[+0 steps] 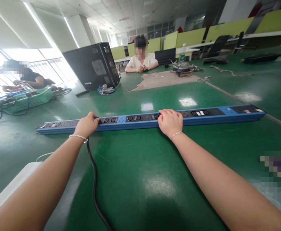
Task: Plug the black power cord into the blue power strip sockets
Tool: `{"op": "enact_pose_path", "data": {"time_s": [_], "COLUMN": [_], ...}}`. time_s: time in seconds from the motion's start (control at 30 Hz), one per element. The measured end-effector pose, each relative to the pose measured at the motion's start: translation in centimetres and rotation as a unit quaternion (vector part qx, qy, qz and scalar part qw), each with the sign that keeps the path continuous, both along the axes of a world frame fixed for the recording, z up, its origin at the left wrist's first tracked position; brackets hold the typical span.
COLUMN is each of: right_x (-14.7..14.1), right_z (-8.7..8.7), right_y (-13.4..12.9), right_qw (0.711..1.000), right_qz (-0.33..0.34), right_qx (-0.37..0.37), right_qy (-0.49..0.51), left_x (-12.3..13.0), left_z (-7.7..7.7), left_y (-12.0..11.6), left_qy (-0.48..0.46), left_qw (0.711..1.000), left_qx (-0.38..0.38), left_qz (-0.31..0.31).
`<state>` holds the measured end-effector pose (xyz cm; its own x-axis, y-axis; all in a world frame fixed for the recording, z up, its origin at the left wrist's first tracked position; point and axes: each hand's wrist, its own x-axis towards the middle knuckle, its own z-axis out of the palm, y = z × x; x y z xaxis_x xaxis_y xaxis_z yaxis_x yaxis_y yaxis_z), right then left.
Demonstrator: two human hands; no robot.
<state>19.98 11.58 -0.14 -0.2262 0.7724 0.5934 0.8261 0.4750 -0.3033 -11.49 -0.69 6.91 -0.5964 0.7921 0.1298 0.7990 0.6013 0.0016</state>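
A long blue power strip point(142, 124) with black socket panels lies crosswise on the green tabletop point(130, 166). My left hand point(86, 124) is closed over its left part, thumb and fingertips near a socket. My right hand point(171, 122) wraps over the strip right of its middle, fingers curled on the top face and hiding some sockets. A thick black cable point(95, 173) runs from beneath my left wrist toward the front edge; its upper end is hidden by the hand.
Behind the strip stand a black computer tower point(92, 65) and gloves point(106, 89). At left is a green basket point(30, 99) with cables. One person point(141, 59) sits across the table, another point(31, 75) at far left. A bottle point(182, 54) stands farther back.
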Motion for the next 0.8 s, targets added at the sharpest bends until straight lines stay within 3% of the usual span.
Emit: {"op": "enact_pose_path", "data": {"time_s": [0.17, 0.5, 0.8], "right_x": [0.0, 0.0, 0.1], "right_z": [0.0, 0.0, 0.0], "right_y": [0.0, 0.0, 0.0], "right_qw": [1.000, 1.000, 1.000], "right_qz": [0.000, 0.001, -0.001], "right_qx": [-0.001, 0.000, 0.001], "right_qy": [-0.001, -0.002, -0.007], "left_x": [-1.2, 0.1, -1.5], "left_z": [0.6, -0.4, -0.1], "left_y": [0.9, 0.0, 0.6], "left_qy": [0.000, 0.014, -0.006], "left_qw": [0.998, 1.000, 1.000], "left_qx": [-0.050, -0.005, -0.018], "left_qz": [-0.030, -0.004, -0.023]}}
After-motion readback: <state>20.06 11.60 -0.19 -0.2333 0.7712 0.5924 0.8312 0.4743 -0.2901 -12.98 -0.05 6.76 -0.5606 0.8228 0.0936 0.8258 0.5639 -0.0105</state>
